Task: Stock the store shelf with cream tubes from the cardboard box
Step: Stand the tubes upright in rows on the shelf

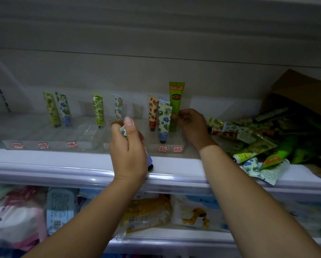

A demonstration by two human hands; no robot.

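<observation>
Pinching the tall green cream tube (176,103) upright on the shelf (63,164) with my right hand (190,124), my left hand (128,148) grips a floral tube (149,161). Light, squashy, likely slick: I'd hold mid-body.

Two bare arms, uncovered right down to the bottom edge of the view. Bare left hand (128,146): broad back, full fingers. One short rounded thumbnail (129,121) shows, plain with a light sheen. Crease lines cross the left wrist. Bare left forearm (92,216) is smooth and rounded, widening toward the elbow. Bare right hand (191,125): rounded knuckles, nails too blurred to tell. Bare right forearm (249,198) is thick and smooth, with a faint crease at the wrist.
</observation>
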